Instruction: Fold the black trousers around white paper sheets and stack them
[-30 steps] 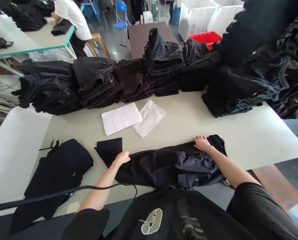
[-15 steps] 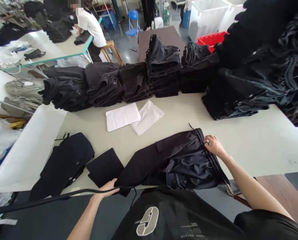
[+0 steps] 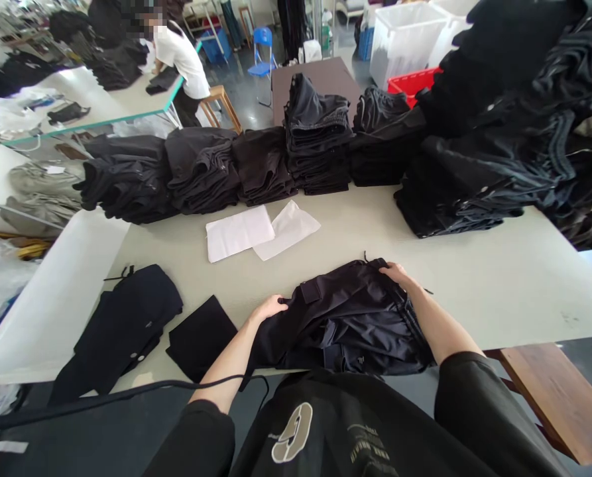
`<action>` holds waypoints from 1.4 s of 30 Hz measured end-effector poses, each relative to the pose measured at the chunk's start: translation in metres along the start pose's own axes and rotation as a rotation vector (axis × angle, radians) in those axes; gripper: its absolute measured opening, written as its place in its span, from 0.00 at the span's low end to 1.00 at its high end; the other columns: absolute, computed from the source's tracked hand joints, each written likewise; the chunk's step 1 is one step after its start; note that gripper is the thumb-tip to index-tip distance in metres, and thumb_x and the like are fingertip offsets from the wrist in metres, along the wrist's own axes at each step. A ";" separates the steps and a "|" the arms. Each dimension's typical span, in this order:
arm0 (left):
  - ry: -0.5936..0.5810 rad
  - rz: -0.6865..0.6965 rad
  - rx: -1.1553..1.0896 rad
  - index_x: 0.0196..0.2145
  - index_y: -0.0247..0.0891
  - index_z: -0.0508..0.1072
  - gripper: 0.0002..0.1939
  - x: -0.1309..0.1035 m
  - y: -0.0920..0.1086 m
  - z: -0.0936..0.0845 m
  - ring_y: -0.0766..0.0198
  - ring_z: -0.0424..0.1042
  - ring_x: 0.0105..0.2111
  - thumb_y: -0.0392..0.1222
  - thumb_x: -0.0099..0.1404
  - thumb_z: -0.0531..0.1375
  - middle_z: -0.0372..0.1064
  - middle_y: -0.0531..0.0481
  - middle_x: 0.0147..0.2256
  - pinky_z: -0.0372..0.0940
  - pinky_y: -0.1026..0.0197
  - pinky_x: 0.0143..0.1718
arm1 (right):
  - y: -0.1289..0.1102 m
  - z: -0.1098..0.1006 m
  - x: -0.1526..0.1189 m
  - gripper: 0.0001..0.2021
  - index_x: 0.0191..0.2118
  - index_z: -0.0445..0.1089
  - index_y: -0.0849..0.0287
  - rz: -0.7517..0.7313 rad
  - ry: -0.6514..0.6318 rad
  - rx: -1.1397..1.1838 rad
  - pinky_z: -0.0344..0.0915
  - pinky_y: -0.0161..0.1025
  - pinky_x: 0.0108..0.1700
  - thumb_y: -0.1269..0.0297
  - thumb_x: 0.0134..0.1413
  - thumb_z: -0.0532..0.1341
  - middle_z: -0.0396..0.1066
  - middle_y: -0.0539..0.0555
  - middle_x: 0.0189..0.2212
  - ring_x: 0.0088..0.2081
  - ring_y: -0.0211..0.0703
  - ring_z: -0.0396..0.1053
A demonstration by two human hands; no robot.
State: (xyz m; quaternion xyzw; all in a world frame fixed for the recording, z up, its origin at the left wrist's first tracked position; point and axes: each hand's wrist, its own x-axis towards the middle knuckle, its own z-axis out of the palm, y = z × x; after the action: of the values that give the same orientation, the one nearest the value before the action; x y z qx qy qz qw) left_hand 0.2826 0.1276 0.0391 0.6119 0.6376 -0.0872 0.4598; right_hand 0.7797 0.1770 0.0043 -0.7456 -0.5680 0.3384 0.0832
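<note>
Black cargo trousers of smooth, faintly shiny cloth (image 3: 348,318) lie bunched on the pale, flat tabletop (image 3: 499,285), nearer you than the folded white paper rectangle (image 3: 240,233) and mostly to its right. Soft creases cross them below a squarish pocket flap (image 3: 310,290).

Your left hand (image 3: 270,308), fingers curled in, pinches the leg's upper edge, nearer you than the paper's right end. Your right hand (image 3: 396,273) is bent around the far corner of the gathered waistband (image 3: 411,315), right of the paper; its fingertips are partly hidden, so you cannot tell how firm that hold is.

A thin, whitish, translucent sheet (image 3: 293,228) touches the paper's right end. Thick stacks of dark folded garments (image 3: 201,169) rise beyond the paper; a navy folded garment (image 3: 119,331) lies left and nearer.

The trousers' near side reaches the table edge. Bare tabletop separates them from the paper, widening into open room on the paper's far right.
</note>
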 end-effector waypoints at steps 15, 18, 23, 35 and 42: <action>-0.085 -0.161 0.358 0.43 0.38 0.83 0.15 -0.085 -0.053 -0.134 0.50 0.81 0.42 0.41 0.59 0.62 0.83 0.43 0.42 0.70 0.59 0.44 | 0.063 -0.115 -0.001 0.16 0.44 0.75 0.59 0.097 0.513 0.692 0.70 0.44 0.43 0.56 0.52 0.66 0.78 0.58 0.37 0.37 0.47 0.72; 0.127 -0.195 0.457 0.46 0.38 0.82 0.16 -0.050 -0.055 -0.136 0.51 0.80 0.47 0.43 0.63 0.61 0.80 0.39 0.49 0.69 0.59 0.48 | 0.036 -0.103 0.015 0.19 0.52 0.72 0.64 0.329 0.792 0.334 0.66 0.51 0.49 0.62 0.58 0.59 0.73 0.70 0.48 0.48 0.57 0.69; 0.214 -0.088 0.443 0.53 0.40 0.78 0.20 -0.009 -0.054 -0.097 0.51 0.77 0.53 0.47 0.69 0.56 0.78 0.39 0.53 0.67 0.58 0.51 | -0.030 -0.005 -0.029 0.21 0.57 0.70 0.63 -0.130 0.644 -0.102 0.61 0.56 0.59 0.67 0.62 0.51 0.70 0.70 0.53 0.56 0.62 0.65; 0.089 -0.285 0.575 0.46 0.43 0.80 0.17 -0.084 -0.160 -0.132 0.51 0.77 0.52 0.41 0.57 0.63 0.79 0.41 0.51 0.67 0.55 0.53 | -0.004 0.132 -0.108 0.33 0.68 0.58 0.58 -0.261 0.508 -0.290 0.51 0.61 0.70 0.70 0.55 0.51 0.63 0.64 0.66 0.68 0.58 0.57; 0.450 -0.448 0.574 0.49 0.33 0.76 0.14 -0.100 -0.197 -0.205 0.51 0.73 0.51 0.38 0.69 0.58 0.76 0.40 0.49 0.65 0.50 0.55 | -0.024 0.127 -0.111 0.36 0.71 0.54 0.65 -0.161 0.370 -0.406 0.48 0.69 0.69 0.69 0.54 0.52 0.55 0.70 0.70 0.71 0.66 0.50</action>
State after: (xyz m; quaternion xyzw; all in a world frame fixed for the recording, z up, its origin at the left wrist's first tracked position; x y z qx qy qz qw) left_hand -0.0022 0.1492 0.1348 0.5652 0.7890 -0.2235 0.0899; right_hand 0.6704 0.0517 -0.0338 -0.7486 -0.6566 0.0684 0.0611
